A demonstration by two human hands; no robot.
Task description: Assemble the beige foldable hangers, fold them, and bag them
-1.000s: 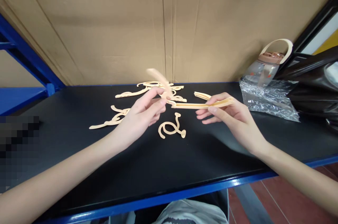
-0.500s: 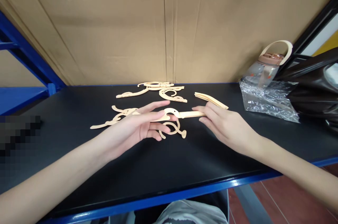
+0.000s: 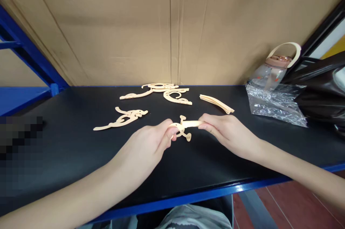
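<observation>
Both hands grip a beige plastic piece, which looks like a folding clothes hanger (image 3: 191,124), just above the black tabletop. My left hand (image 3: 149,141) is closed, thumb and fingers pinching its curved, hook-like end. My right hand (image 3: 226,132) pinches the straight arm at the other side. Thin curved beige parts with round ends (image 3: 188,137) show below and behind the held piece; whether they join it I cannot tell. To the left lies a folded beige hanger (image 3: 121,119). More beige hangers (image 3: 159,90) lie at the back, and a slim curved hanger arm (image 3: 217,103) lies behind my right hand.
A clear bottle with a handle (image 3: 275,67) stands at the back right, crumpled clear plastic wrap (image 3: 275,106) before it. A dark shiny bag (image 3: 320,88) is at the far right. Cardboard (image 3: 121,35) closes off the back; a blue frame (image 3: 35,56) rises at left.
My left hand has turned over and closed from a loose, spread grasp into a pinch on the curved end. The right hand keeps its hold on the arm, slightly lower.
</observation>
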